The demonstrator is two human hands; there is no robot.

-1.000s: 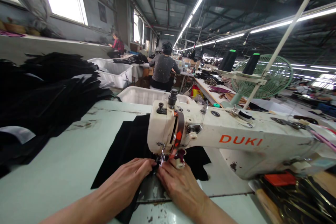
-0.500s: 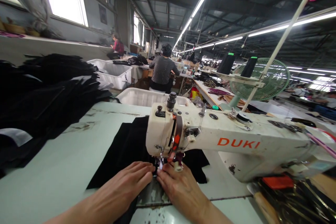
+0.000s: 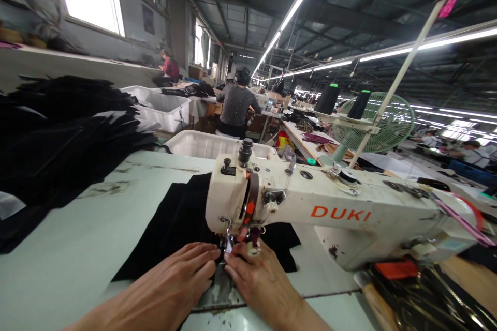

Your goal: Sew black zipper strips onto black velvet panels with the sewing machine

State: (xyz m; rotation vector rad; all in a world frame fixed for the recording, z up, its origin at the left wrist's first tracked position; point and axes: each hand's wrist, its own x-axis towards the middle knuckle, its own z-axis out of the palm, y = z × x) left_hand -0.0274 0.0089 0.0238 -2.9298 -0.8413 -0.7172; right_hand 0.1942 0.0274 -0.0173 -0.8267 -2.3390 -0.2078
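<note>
Pressing on a black fabric panel [image 3: 166,230], the left hand [image 3: 180,274] and right hand [image 3: 254,274] lie open and unclenched, fingers slightly curved on the cloth, with neither visibly pinching it. Their fingertips meet the panel on either side of the presser foot [image 3: 228,243], the left just short of it and the right just below it. The panel lies on the pale green sewing table [image 3: 66,238], ahead of the hands. Its long axis appears to run diagonally from lower left to upper right, passing under the machine head, and a smaller portion shows to the right. The left hand is nearer the larger portion. The white DUKI sewing machine [image 3: 310,207] stands directly beyond the hands. Farther left rests a pile of black cut fabric pieces [image 3: 66,134]; a white plastic bin [image 3: 217,145] sits behind the machine.
</note>
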